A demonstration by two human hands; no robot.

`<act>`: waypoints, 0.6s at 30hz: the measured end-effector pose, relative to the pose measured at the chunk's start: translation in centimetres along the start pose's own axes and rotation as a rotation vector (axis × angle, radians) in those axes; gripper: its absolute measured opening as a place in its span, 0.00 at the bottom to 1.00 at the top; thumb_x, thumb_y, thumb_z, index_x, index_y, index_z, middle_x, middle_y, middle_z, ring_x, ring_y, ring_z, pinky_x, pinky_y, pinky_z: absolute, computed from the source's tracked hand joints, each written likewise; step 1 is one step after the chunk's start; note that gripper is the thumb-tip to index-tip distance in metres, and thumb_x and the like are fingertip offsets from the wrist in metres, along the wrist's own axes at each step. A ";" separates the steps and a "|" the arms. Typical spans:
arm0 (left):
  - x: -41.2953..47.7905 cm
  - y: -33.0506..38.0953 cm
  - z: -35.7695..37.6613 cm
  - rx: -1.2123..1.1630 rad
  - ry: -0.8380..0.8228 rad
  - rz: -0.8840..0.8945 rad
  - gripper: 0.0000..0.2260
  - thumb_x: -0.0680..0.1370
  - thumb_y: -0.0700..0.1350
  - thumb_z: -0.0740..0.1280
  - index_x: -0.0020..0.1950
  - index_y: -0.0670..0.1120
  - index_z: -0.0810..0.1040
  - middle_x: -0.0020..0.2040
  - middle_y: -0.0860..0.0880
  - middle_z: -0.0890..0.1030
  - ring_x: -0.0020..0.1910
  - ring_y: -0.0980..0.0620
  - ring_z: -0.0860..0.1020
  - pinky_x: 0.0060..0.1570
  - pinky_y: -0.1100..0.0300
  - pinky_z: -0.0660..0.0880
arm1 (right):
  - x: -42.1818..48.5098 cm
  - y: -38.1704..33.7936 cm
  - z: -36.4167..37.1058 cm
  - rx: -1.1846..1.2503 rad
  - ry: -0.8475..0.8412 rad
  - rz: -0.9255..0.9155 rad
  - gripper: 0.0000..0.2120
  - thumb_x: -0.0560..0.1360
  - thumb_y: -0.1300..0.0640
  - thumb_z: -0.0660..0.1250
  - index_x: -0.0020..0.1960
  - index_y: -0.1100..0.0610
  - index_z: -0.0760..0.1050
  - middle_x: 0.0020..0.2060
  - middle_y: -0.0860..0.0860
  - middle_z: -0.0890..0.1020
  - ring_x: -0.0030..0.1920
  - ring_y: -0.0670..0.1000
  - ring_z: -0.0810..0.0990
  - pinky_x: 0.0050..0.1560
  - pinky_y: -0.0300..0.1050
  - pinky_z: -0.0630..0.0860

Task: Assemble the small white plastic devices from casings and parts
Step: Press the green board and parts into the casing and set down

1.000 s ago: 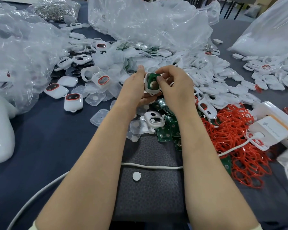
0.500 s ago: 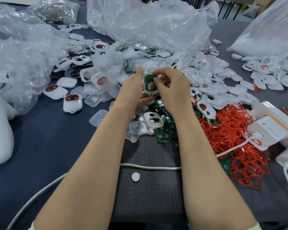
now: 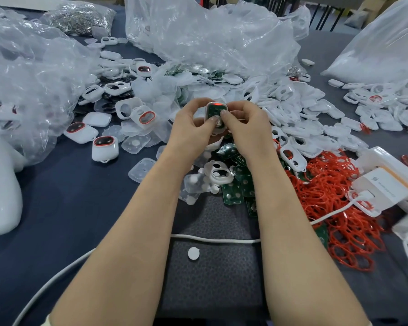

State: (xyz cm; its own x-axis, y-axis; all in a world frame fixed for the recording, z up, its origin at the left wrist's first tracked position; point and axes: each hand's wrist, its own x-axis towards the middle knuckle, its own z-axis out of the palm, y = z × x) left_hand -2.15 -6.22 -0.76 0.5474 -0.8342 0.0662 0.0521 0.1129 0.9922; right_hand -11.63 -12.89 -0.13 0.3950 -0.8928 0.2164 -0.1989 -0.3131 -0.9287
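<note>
We hold one white casing (image 3: 208, 111) up between both hands, above the piles on the table (image 3: 64, 208). Our left hand (image 3: 193, 124) grips its left side and our right hand (image 3: 246, 123) its right side. Both thumbs press on the green circuit board (image 3: 216, 111) inside it. Loose green boards (image 3: 236, 187) lie under our wrists.

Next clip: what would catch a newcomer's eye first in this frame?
The left hand and right hand meet mid-table, pinching a small white device with a green board and a red glow at its top. To the right lies a bright heap of red rings, and crumpled clear plastic bags loom behind drifts of white casings.
</note>
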 end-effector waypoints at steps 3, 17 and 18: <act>0.1 -0.1 0.1 0.004 0.001 0.004 0.10 0.80 0.35 0.63 0.60 0.44 0.72 0.40 0.44 0.83 0.39 0.49 0.84 0.49 0.52 0.81 | 0.0 0.0 0.1 0.146 -0.025 0.063 0.03 0.76 0.59 0.68 0.49 0.54 0.78 0.41 0.51 0.82 0.44 0.49 0.82 0.46 0.41 0.79; -0.1 -0.6 0.4 0.007 -0.053 0.055 0.13 0.78 0.32 0.63 0.54 0.50 0.73 0.42 0.43 0.83 0.38 0.53 0.83 0.43 0.60 0.80 | -0.1 -0.2 1.4 0.252 0.091 0.115 0.03 0.76 0.64 0.65 0.49 0.61 0.77 0.37 0.52 0.79 0.41 0.53 0.79 0.46 0.50 0.78; -0.1 -0.6 0.4 0.009 -0.053 0.058 0.13 0.78 0.32 0.63 0.54 0.50 0.73 0.41 0.44 0.83 0.37 0.53 0.83 0.42 0.60 0.80 | -0.1 -0.2 1.6 0.249 0.097 0.118 0.03 0.76 0.64 0.65 0.49 0.61 0.77 0.38 0.54 0.79 0.42 0.55 0.79 0.47 0.52 0.78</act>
State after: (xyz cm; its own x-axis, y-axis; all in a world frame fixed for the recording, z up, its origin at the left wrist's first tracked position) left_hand -2.58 -6.40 -1.34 0.5047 -0.8536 0.1286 0.0141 0.1571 0.9875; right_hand -10.25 -12.21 -0.46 0.2924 -0.9489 0.1189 -0.0071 -0.1265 -0.9919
